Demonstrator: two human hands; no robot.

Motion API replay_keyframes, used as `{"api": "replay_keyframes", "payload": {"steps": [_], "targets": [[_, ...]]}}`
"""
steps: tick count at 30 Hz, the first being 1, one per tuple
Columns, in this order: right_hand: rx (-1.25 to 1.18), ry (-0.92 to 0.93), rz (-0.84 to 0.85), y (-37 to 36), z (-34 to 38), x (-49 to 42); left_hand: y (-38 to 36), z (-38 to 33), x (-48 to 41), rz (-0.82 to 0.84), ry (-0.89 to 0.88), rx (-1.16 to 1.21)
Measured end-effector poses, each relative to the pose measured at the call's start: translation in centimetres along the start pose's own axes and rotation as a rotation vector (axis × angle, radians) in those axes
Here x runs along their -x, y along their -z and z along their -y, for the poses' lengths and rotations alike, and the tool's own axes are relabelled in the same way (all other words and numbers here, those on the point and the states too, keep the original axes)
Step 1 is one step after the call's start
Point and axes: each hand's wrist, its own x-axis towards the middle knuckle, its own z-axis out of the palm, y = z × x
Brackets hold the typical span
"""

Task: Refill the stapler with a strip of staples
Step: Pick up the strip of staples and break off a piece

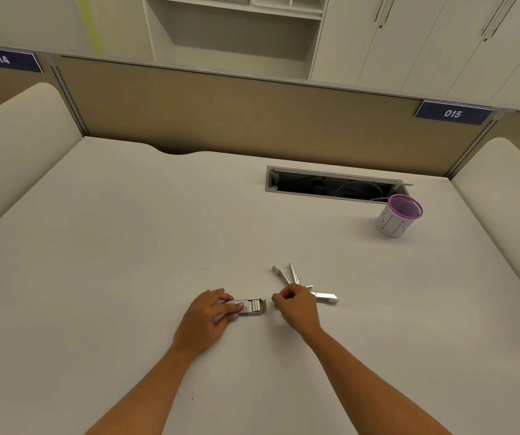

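Note:
A small staple box (250,306) lies on the white desk (126,246), its right end open with staple strips showing. My left hand (211,312) grips the box from the left and above. A silver stapler (296,279) lies fanned open just behind my right hand (295,306), with its arms spread apart and one end sticking out to the right. My right hand is curled, fingertips pinched together just right of the box's open end. Whether a strip sits between those fingertips is hidden.
A purple mesh pen cup (398,216) with a white paper wrap stands at the back right. Behind it an open cable slot (331,183) is cut into the desk. A tan partition (252,114) closes the far edge, and padded side panels rise left and right.

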Motion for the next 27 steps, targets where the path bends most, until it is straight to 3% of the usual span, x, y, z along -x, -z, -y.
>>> {"api": "replay_keyframes", "payload": {"steps": [10,27], "targets": [[-0.122,-0.057,0.105,-0.9,0.2,1.0,0.1,0.0,0.0,0.009,-0.009,-0.002],[-0.101,-0.042,0.196,-1.2,0.7,0.5,0.1,0.2,0.0,0.040,0.002,0.010]]}}
